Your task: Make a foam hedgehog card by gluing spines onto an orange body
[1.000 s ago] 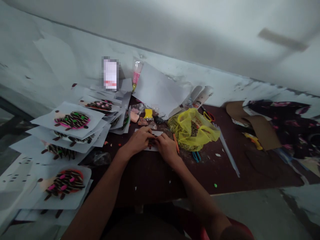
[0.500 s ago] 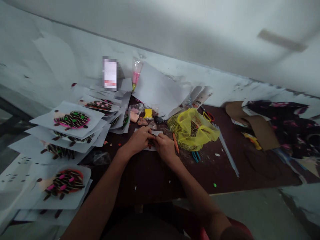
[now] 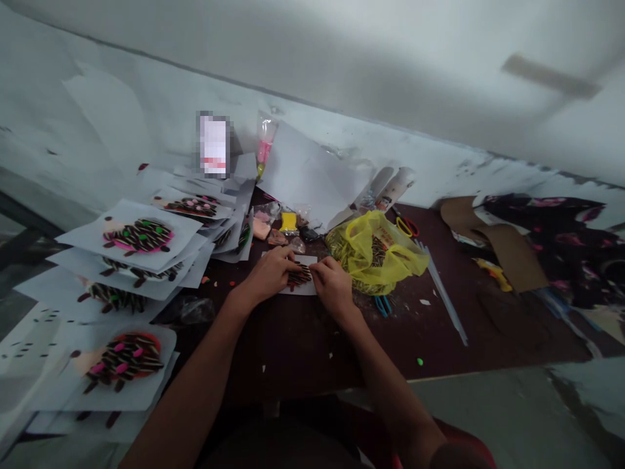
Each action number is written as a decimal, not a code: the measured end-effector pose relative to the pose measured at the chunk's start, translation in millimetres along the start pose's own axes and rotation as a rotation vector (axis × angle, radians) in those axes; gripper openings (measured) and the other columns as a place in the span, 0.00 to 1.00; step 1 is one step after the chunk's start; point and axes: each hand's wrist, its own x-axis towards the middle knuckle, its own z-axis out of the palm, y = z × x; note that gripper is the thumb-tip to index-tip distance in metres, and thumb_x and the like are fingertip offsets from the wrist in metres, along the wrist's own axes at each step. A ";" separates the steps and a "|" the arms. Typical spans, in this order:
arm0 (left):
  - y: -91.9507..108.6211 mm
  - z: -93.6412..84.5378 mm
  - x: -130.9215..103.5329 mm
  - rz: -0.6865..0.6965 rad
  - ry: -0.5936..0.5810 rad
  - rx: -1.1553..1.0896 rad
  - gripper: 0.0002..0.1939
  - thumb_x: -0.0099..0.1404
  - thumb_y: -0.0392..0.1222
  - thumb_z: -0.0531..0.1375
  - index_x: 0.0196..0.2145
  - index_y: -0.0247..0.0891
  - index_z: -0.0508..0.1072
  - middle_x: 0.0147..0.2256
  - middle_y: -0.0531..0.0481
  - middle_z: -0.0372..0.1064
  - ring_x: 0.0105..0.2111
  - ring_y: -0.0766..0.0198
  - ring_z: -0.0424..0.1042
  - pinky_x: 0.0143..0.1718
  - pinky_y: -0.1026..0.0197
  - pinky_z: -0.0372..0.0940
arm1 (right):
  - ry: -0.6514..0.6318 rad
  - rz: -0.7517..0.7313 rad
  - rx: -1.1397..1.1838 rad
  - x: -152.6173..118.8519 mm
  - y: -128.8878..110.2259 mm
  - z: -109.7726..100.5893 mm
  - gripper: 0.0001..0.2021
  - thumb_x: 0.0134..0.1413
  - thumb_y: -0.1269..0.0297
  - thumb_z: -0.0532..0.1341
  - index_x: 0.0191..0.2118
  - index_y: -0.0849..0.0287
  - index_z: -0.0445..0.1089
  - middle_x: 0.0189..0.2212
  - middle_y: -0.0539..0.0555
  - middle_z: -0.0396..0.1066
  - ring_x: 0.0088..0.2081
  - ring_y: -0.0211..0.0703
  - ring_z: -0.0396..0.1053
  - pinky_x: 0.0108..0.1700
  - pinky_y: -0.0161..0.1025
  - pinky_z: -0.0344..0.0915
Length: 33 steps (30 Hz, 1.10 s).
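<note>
A white card lies on the dark table, with a hedgehog figure of dark, pale-edged strips on it. My left hand covers the card's left part, fingers together and pressed on the figure's left side, holding the card down. Over the card's right edge is my right hand, thumb and fingertips pinched at the ends of the strips. Whatever is in that pinch is too small to make out. Just behind the hands sit a yellow clay pack and a peach clay block.
Hedgehog cards are stacked at left, below a phone. A yellow bag of dark strips stands right of my hands, beside blue-handled scissors. Clear sticks and brown cardboard lie farther right.
My right hand has moved right, away from my left hand, uncovering the striped figure. It now hides the orange pen seen earlier beside the bag. My left hand has barely moved.
</note>
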 end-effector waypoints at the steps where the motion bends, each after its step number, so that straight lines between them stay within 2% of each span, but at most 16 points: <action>1: 0.1 0.2 -0.1 0.000 -0.003 0.001 0.20 0.59 0.25 0.56 0.38 0.43 0.82 0.38 0.46 0.70 0.41 0.58 0.68 0.44 0.55 0.66 | -0.004 -0.012 0.002 -1.1 0.9 0.7 0.11 0.66 0.66 0.56 0.42 0.52 0.77 0.38 0.53 0.71 0.39 0.40 0.69 0.52 0.40 0.59; 6: -1.8 2.8 -0.2 -0.006 -0.008 0.022 0.22 0.58 0.24 0.54 0.39 0.43 0.82 0.39 0.46 0.69 0.42 0.57 0.67 0.45 0.55 0.65 | -0.006 -0.082 -0.007 -5.8 0.8 5.9 0.12 0.64 0.68 0.57 0.45 0.50 0.77 0.39 0.52 0.71 0.38 0.40 0.69 0.62 0.50 0.50; 12: -4.5 4.5 -0.1 -0.001 -0.016 0.037 0.22 0.58 0.23 0.53 0.39 0.41 0.82 0.39 0.45 0.70 0.41 0.57 0.67 0.43 0.56 0.65 | -0.034 -0.100 0.003 -5.9 -1.3 6.8 0.13 0.62 0.68 0.59 0.47 0.50 0.78 0.39 0.53 0.70 0.38 0.41 0.69 0.55 0.43 0.59; 17: -4.2 4.3 0.0 0.006 0.000 0.026 0.23 0.58 0.22 0.53 0.38 0.42 0.82 0.37 0.46 0.70 0.40 0.58 0.68 0.42 0.56 0.65 | -0.028 -0.110 0.011 -5.7 -1.3 6.8 0.13 0.63 0.67 0.58 0.47 0.49 0.78 0.38 0.53 0.70 0.37 0.41 0.68 0.53 0.43 0.60; 23: -3.0 3.2 -0.2 0.030 0.038 0.001 0.24 0.56 0.22 0.52 0.39 0.42 0.82 0.37 0.46 0.71 0.40 0.58 0.68 0.44 0.55 0.67 | -0.038 -0.102 0.049 -5.4 -1.3 6.6 0.14 0.63 0.68 0.57 0.48 0.53 0.77 0.39 0.55 0.70 0.38 0.41 0.68 0.45 0.37 0.63; 33: -3.8 3.7 0.6 0.013 0.023 0.031 0.23 0.56 0.22 0.52 0.36 0.41 0.82 0.36 0.47 0.71 0.40 0.59 0.69 0.44 0.57 0.66 | -0.054 -0.128 0.023 -4.8 -2.6 6.4 0.14 0.63 0.68 0.57 0.49 0.51 0.77 0.39 0.54 0.70 0.38 0.41 0.68 0.44 0.37 0.62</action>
